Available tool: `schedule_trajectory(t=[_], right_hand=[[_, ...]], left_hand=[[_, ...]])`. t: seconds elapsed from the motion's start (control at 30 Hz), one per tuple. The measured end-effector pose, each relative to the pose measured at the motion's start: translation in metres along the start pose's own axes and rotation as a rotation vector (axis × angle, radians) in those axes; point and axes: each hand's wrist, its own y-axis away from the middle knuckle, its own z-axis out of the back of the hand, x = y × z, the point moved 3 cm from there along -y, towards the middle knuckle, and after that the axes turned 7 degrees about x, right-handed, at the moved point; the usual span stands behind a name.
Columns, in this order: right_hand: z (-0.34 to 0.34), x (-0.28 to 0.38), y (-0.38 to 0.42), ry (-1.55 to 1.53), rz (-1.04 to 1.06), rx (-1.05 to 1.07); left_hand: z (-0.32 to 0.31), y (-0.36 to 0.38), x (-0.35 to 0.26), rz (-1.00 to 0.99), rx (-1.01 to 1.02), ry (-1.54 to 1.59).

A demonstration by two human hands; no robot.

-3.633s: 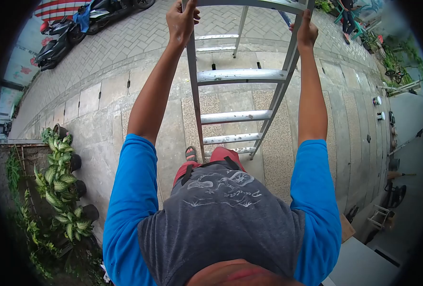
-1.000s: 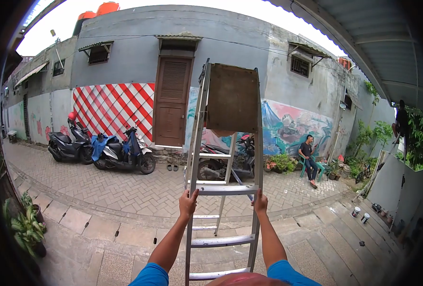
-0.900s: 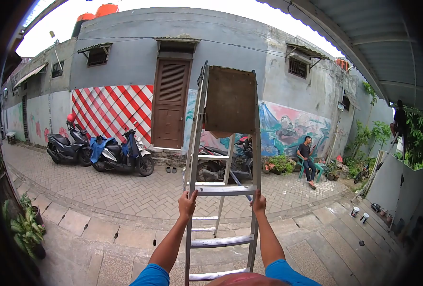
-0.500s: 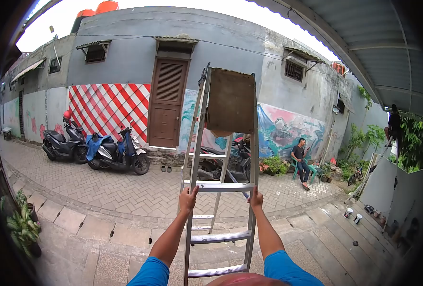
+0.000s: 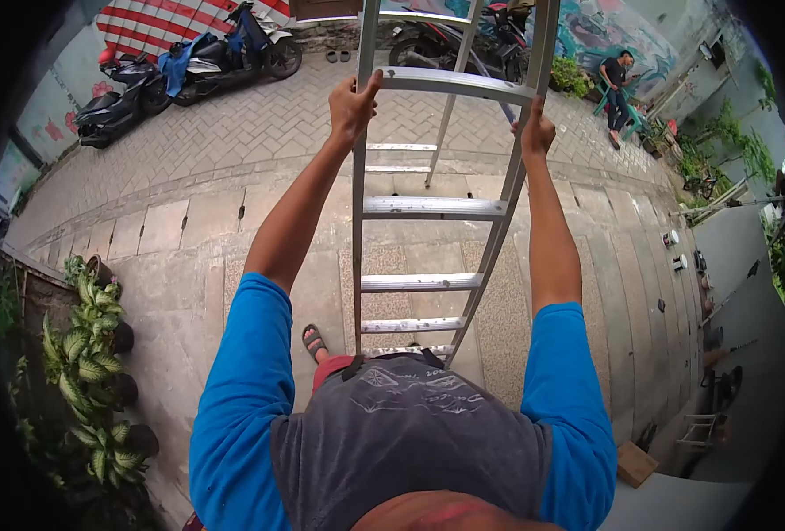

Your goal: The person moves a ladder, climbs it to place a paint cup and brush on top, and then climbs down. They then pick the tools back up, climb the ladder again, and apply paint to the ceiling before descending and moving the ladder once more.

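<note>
An aluminium stepladder [image 5: 434, 208] stands upright on the paving right in front of me, its lower rungs close to my body. My left hand [image 5: 354, 106] is wrapped round its left rail, beside the end of a high rung. On the opposite rail, at about the same height, my right hand [image 5: 535, 133] is closed too. The rear legs show behind the rungs. The ladder's top is out of the frame. My sandalled foot [image 5: 315, 342] is on the ground left of the ladder's base.
Parked motorbikes [image 5: 224, 57] line the far wall, another [image 5: 428, 53] behind the ladder. A seated person [image 5: 616, 93] is at the upper right. Potted plants [image 5: 83, 354] stand at the left. Two small cans [image 5: 670, 238] and a cardboard box [image 5: 636, 465] lie to the right.
The view has tilted down, so my torso, foot and the lower rungs now show, while the ladder's top has left the frame. Both hands remain on the rails.
</note>
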Motion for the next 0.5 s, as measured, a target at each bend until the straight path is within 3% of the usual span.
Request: schedule_trajectory(t=[0.5], right_hand=[[-0.114,0.086,0.079,0.055,-0.001,-0.03]], left_hand=[[0.157,-0.01,0.004,-0.055,0.096,-0.049]])
